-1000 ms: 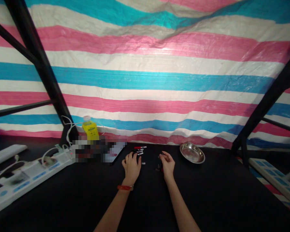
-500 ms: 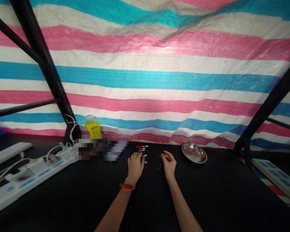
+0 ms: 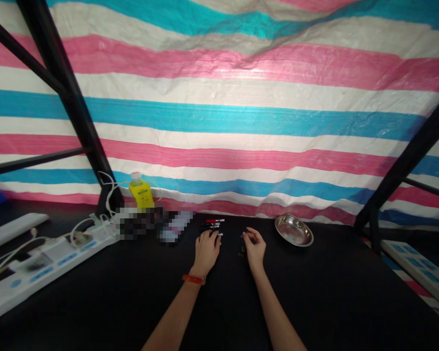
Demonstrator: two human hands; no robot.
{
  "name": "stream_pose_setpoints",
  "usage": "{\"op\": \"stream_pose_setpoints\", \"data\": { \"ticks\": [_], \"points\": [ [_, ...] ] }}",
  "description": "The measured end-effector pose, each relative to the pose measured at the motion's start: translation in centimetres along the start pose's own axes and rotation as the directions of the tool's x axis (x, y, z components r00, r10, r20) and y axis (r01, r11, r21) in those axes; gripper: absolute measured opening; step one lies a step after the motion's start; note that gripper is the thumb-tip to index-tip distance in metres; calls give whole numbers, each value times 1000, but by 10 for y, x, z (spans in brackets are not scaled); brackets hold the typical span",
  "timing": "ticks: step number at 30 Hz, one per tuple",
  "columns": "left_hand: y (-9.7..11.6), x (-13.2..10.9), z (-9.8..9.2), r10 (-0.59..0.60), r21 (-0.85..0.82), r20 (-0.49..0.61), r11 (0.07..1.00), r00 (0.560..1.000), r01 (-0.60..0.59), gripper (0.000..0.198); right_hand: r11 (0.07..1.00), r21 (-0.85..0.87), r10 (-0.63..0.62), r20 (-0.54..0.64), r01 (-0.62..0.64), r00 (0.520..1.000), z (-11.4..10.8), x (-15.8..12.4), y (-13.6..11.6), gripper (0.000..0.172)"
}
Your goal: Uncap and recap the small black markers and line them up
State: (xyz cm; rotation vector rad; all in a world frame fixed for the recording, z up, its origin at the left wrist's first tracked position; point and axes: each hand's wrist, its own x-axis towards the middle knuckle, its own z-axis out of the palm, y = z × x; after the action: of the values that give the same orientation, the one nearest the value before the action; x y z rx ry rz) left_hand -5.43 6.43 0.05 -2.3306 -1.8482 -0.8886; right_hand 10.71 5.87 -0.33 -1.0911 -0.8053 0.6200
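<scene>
My left hand [image 3: 206, 252], wearing an orange-red wristband, rests low over the black tabletop. Its fingers curl down around a pen with a silver tip [image 3: 220, 234]; most of that pen is hidden beneath them. Just beyond the fingertips lie a red pen [image 3: 212, 221] and several dark pens [image 3: 209, 226] with silver ends, side by side. To the right, my right hand [image 3: 255, 246] is closed in a pinch, thumb against forefinger. Whatever is between those fingertips is too small and dark to make out. Small dark pieces [image 3: 242, 251], like caps, lie beside its thumb.
A round steel dish [image 3: 294, 231] sits right of my right hand. At the left are a blurred-out phone-like shape [image 3: 175, 228], a yellow bottle [image 3: 142, 191] and a white power strip [image 3: 54, 261] with cables. Striped sheeting [image 3: 241, 122] hangs behind, between black frame posts [image 3: 73, 107].
The lower of two silver tips beside my left hand no longer shows. A red bit under my right hand has gone from sight. Both hands have barely shifted.
</scene>
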Motion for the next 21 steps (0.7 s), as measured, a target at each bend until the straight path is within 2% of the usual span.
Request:
{"op": "stream_pose_setpoints", "data": {
  "ticks": [8,14,18,21],
  "points": [
    [-7,4,10,-25,-86,-18,996,1000,24,26,1000,-15,-9,-21,8,1000,0,1,0,34],
    [-3,4,4,-22,-125,5,992,1000,22,25,1000,-16,-6,-19,6,1000,1,2,3,33],
    [3,2,-5,52,-96,-4,994,999,-53,27,1000,-21,-7,-12,6,1000,0,1,4,34],
    [7,1,-9,127,-101,44,987,991,-122,24,999,-33,-2,-2,2,1000,-1,0,3,36]
  ]
}}
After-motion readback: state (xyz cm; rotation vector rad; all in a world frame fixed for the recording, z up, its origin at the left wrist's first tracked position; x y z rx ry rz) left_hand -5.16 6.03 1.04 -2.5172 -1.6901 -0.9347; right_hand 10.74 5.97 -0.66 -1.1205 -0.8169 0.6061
